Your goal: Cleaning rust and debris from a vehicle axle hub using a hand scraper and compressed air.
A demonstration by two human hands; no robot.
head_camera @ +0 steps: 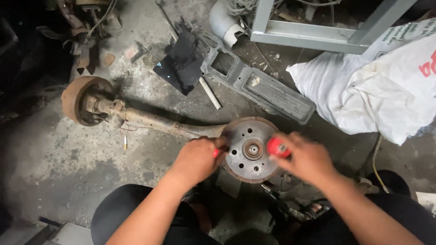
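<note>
A rusty axle (159,122) lies across the concrete floor, with a brake drum (81,97) at its far left end and a round hub (251,147) with bolt holes at the near end. My left hand (197,159) grips a red-handled tool at the hub's left edge. My right hand (306,159) closes on another red handle (277,147) at the hub's right side. Both hands flank the hub's centre bearing. The working ends of the tools are hidden.
A grey plastic panel (259,88) and a black sheet (181,63) lie behind the axle. A white sack (377,90) sits at right under a metal frame (313,36). A small white stick (126,142) lies on the floor. My knees (122,213) are below.
</note>
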